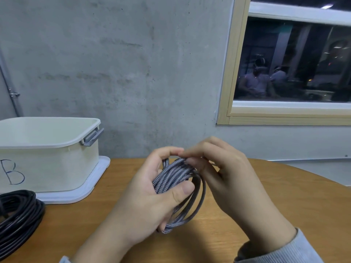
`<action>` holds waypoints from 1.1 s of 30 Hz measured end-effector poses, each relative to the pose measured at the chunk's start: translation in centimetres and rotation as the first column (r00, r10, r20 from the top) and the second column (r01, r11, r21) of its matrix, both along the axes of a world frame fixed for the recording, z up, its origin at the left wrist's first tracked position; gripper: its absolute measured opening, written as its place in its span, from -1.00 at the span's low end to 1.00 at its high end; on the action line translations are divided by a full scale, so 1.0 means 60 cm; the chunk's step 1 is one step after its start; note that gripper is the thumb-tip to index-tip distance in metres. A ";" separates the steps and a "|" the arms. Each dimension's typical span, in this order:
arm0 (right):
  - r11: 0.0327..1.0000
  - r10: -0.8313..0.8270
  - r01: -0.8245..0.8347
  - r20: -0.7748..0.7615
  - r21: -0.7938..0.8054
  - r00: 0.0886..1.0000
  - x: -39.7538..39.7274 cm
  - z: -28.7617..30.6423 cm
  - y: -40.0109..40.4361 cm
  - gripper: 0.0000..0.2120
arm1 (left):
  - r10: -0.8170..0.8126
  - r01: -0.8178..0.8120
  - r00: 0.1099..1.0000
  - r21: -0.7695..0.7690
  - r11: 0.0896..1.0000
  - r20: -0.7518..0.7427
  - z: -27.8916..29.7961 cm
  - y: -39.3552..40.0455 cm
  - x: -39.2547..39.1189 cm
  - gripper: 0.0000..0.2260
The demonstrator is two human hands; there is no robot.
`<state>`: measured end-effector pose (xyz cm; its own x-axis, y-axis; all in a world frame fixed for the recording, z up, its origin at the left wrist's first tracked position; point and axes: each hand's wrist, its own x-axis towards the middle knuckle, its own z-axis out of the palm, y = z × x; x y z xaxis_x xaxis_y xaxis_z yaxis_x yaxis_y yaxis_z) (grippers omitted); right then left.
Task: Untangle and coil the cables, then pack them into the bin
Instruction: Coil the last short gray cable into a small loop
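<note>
Grey braided cable (177, 179), wound into an oval coil of several turns, held above the wooden table (266, 202) near its middle; the coil's long axis runs from upper left, at the fingertips, down toward the near edge, and the loop stands tilted on edge rather than lying flat. Left hand (152, 196): fingers curled round the bundled strands, thumb pressed across them from the front. Right hand (224, 173): fingers bent over the top of the coil, fingertips pinching the cable where it meets the left fingertips; the exact strand it holds is hidden. No connector end can be made out. Black cable (17, 215), coiled, lies flat on the table at the left edge, just in front of the bin. White bin (47, 164), open-topped, grey latch handle (93, 136) on its right side, stands on its white lid (91, 186) against the concrete wall (123, 73); a blue handwritten "B" (13, 172) marks its front wall. Wood-framed window (233, 73), upper right.
</note>
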<state>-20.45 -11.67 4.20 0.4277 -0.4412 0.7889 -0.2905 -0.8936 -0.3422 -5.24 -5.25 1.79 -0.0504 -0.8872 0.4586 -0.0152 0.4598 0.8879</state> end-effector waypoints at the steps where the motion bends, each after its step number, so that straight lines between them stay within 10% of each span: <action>1: 1.000 0.010 -0.010 0.010 0.017 1.000 0.001 -0.001 -0.001 -0.78 | -0.016 0.016 1.000 0.009 1.000 -0.014 0.002 0.002 0.002 -0.62; 14: 0.969 -0.049 0.080 -0.135 0.234 0.990 -0.011 0.000 -0.008 -0.57 | -0.245 0.242 0.832 -0.072 0.968 -0.498 0.020 0.008 0.012 -0.53; 21: 0.941 -0.069 0.175 -0.345 0.288 0.936 0.003 -0.004 0.006 -0.44 | 0.074 -0.156 0.694 -0.049 0.986 -0.717 0.035 0.000 0.013 -0.97; 33: 0.932 -0.032 0.269 -0.681 0.245 0.732 0.042 -0.022 0.037 -0.61 | 0.525 -0.627 0.475 0.148 0.765 -0.706 0.021 -0.021 0.031 -0.82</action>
